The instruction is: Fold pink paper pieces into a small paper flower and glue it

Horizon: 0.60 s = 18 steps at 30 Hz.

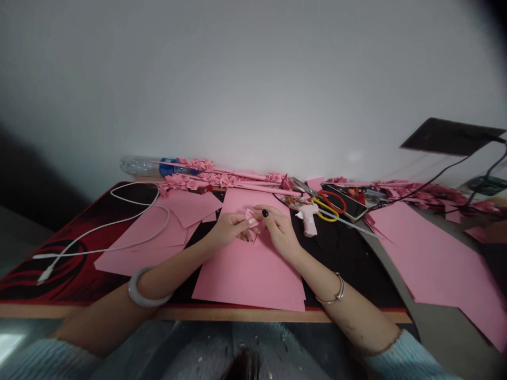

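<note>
Both hands meet over pink paper sheets [245,279] in the middle of the desk. Between their fingertips is a small folded piece of pink paper [250,215]. My left hand [231,228] pinches it from the left, thumb and fingers closed on it. From the right, my right hand [277,229] holds the same piece, its dark-nailed thumb on top. The fingers partly hide the piece, so its exact shape is unclear. Just right of my right hand lies a pink glue gun [308,219].
Behind the hands, pink paper flowers [186,182] and a plastic bottle [144,166] lie along the wall. Yellow and red scissors [325,208] rest beyond the glue gun. A white cable [91,229] loops over paper at left. More pink sheets [431,253] lie at right.
</note>
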Each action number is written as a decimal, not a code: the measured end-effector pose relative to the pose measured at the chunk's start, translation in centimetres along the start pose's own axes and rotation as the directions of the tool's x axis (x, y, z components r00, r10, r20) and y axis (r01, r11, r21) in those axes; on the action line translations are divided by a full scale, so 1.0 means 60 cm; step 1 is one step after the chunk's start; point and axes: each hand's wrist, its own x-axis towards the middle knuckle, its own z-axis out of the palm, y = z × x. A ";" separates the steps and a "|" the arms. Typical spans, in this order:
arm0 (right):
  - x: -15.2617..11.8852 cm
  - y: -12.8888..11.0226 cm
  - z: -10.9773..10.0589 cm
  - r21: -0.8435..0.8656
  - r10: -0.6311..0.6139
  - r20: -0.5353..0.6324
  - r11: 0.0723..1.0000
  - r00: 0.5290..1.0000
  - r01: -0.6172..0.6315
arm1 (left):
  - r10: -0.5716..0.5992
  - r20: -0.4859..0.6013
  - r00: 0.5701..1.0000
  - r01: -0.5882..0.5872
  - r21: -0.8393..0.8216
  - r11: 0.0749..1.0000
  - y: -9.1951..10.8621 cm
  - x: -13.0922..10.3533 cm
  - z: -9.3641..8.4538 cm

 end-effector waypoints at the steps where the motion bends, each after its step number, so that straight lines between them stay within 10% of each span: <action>1: 0.000 0.000 0.000 -0.001 0.001 -0.002 1.000 1.000 -0.001 | 0.000 0.002 1.000 0.000 0.004 1.000 0.000 0.000 0.000; 18: 0.002 0.013 0.000 0.053 0.057 -0.001 0.997 0.998 -0.057 | -0.003 -0.002 1.000 0.003 -0.009 1.000 0.004 0.001 0.004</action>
